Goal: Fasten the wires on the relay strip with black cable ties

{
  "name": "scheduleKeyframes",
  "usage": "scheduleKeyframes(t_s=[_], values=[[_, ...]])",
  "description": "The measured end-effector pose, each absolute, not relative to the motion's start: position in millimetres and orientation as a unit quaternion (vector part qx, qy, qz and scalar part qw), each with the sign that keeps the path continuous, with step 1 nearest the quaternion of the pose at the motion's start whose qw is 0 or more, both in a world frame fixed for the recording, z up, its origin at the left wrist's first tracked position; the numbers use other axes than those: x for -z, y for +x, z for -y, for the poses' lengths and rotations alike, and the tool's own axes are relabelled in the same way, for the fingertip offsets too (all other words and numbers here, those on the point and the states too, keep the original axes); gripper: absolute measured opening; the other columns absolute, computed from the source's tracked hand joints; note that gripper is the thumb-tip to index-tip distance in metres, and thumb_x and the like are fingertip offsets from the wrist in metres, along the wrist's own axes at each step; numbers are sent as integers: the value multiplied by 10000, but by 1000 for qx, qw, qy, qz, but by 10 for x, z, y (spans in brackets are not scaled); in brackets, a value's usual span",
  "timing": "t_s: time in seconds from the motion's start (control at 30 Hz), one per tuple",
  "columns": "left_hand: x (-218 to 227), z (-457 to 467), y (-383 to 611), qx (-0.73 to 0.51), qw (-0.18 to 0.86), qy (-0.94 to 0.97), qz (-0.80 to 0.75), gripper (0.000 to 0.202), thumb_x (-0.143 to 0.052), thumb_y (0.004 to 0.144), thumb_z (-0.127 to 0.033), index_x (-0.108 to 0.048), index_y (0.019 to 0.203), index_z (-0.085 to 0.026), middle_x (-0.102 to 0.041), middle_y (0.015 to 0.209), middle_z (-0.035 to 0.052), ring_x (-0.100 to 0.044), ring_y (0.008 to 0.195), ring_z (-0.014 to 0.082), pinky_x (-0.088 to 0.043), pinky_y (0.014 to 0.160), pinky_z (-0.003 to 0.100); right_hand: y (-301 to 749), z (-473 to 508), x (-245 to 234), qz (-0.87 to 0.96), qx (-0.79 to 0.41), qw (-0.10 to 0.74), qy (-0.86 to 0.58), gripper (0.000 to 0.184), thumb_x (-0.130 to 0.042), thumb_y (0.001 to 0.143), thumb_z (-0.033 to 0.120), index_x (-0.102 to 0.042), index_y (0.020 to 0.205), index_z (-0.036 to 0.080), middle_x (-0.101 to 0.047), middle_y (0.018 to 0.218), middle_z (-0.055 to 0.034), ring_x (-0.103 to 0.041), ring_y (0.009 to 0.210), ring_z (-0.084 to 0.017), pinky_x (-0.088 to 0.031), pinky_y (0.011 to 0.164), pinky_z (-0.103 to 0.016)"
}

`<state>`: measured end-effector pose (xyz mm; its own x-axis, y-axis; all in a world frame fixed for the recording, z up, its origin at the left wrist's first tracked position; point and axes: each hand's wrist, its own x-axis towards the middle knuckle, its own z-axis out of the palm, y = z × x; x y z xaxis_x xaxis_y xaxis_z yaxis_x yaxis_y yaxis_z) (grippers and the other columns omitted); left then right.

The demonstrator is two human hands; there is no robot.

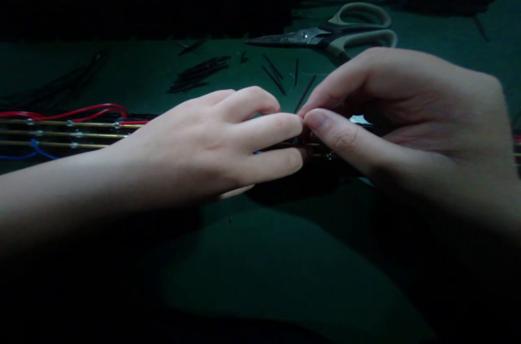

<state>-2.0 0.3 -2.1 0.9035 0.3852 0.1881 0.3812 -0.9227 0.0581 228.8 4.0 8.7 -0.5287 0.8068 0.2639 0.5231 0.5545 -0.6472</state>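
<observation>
Rods [57,133] of brassy colour, set in parallel with shiny joints [74,145] along them, are stretched crosswise beneath both hands. The left hand [228,138] is laid over them, fingers extended; whether anything is gripped underneath cannot be told. Thumb and forefinger of the right hand [423,110] are held tip to tip, just beside the left hand, but what is pinched (if anything) is hidden. The rods can be judged light and fairly stiff, smooth enough to slip, and easily bent if pressed mid-span; they are best held close to a joint. The red wires [24,114] and blue wire [34,144], presumably soft, should not be tugged, since their attached ends may be fragile.
</observation>
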Motion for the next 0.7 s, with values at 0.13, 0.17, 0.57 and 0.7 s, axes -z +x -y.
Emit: scheduleKeyframes(t_s=[0.13, 0.17, 0.57, 0.7], values=[[17, -3, -19, -81, -18, 979, -183, 283, -403, 983, -216, -546, 1223, -260, -579, 1301, 43, -598, 1159, 278, -592, 898, 430, 2288, -61, -71, 845, -262, 297, -360, 27, -614, 906, 198, -610, 883, 212, -606, 805, 57, -544, 695, -61, -441, 630, -228], [17, -1, -18, -80, -23, 980, -182, 285, -399, 986, -217, -541, 1229, -257, -577, 1302, 46, -596, 1157, 279, -591, 887, 429, 2287, -61, -70, 843, -263, 296, -364, 26, -614, 906, 196, -613, 883, 209, -608, 803, 55, -543, 692, -61, -438, 628, -228], [21, -17, -11, -105, -40, 980, -163, 262, -406, 989, -210, -542, 1212, -190, -600, 1204, 67, -582, 1105, 253, -543, 830, 371, 2272, -52, -100, 834, -272, 286, -386, 62, -633, 881, 180, -607, 851, 228, -626, 777, 45, -573, 677, -94, -454, 616, -248], [13, -12, -4, -113, -45, 979, -163, 261, -410, 989, -209, -551, 1208, -191, -613, 1192, 60, -588, 1097, 245, -528, 855, 353, 2263, -38, -128, 829, -272, 289, -394, 30, -644, 881, 177, -622, 860, 179, -626, 778, 41, -555, 680, -70, -438, 621, -223]])
